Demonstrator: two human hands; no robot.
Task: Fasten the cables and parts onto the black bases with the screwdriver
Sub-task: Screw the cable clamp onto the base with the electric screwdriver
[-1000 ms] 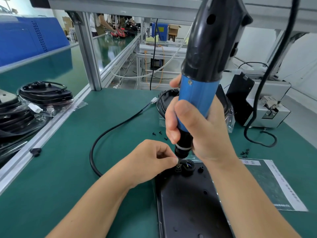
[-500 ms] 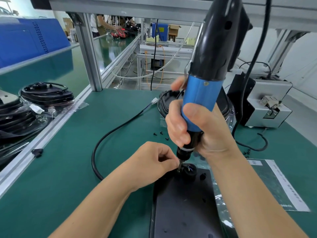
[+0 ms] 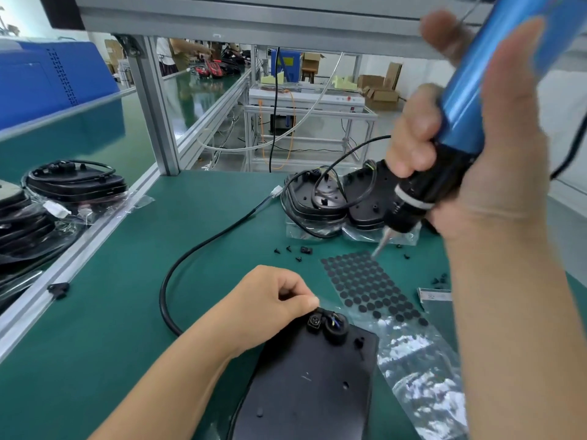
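No readable labels anywhere. Your right hand (image 3: 470, 160) grips the blue screwdriver (image 3: 444, 147) up off the bench; your left hand (image 3: 270, 303), fingers curled, pinches the small part (image 3: 314, 322) on the black base (image 3: 305, 389) at the bench's (image 3: 95, 360) near edge.

Right hand (image 3: 470, 173) grips screwdriver (image 3: 444, 147) aloft; left hand (image 3: 273, 300) pinches cable (image 3: 178, 274) at base (image 3: 305, 395).

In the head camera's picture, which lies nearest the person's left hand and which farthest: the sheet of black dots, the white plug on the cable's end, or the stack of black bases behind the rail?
From the left hand:
1. Sheet of black dots, just to its right.
2. White plug, farther back on the mat.
3. Stack of black bases, far left behind the rail.
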